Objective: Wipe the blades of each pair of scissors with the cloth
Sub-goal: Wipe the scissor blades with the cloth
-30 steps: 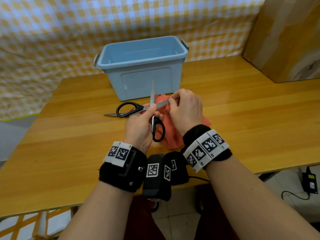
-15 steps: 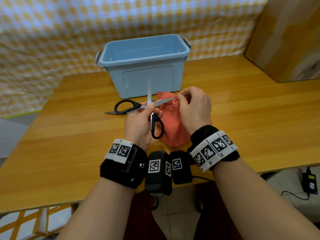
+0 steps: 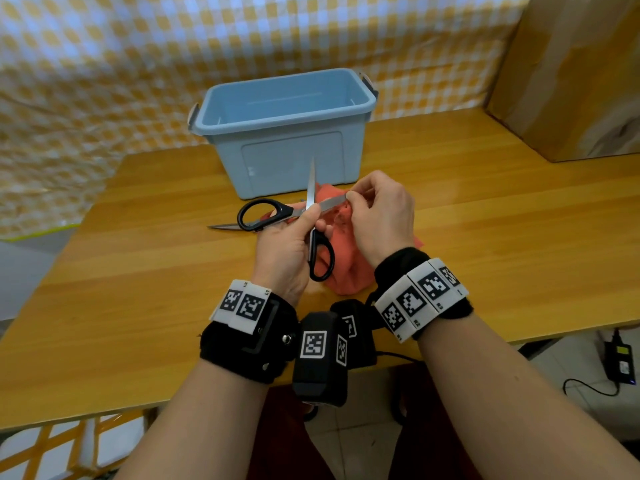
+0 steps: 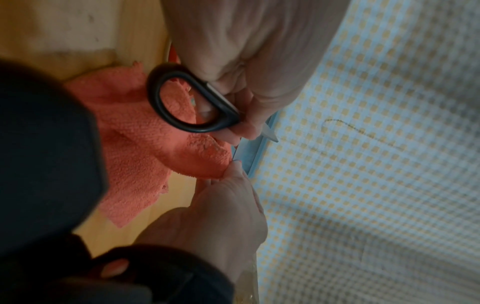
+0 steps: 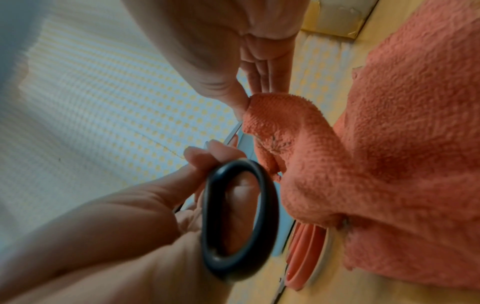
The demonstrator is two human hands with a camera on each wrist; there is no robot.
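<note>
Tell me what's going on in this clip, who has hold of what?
A person is wiping scissors at a wooden table. The left hand holds a pair of black-handled scissors opened wide, one blade pointing up and the other toward the right. The right hand pinches an orange cloth around that second blade near its tip. The rest of the cloth lies bunched on the table beneath the hands. A light blue plastic bin stands just behind them.
</note>
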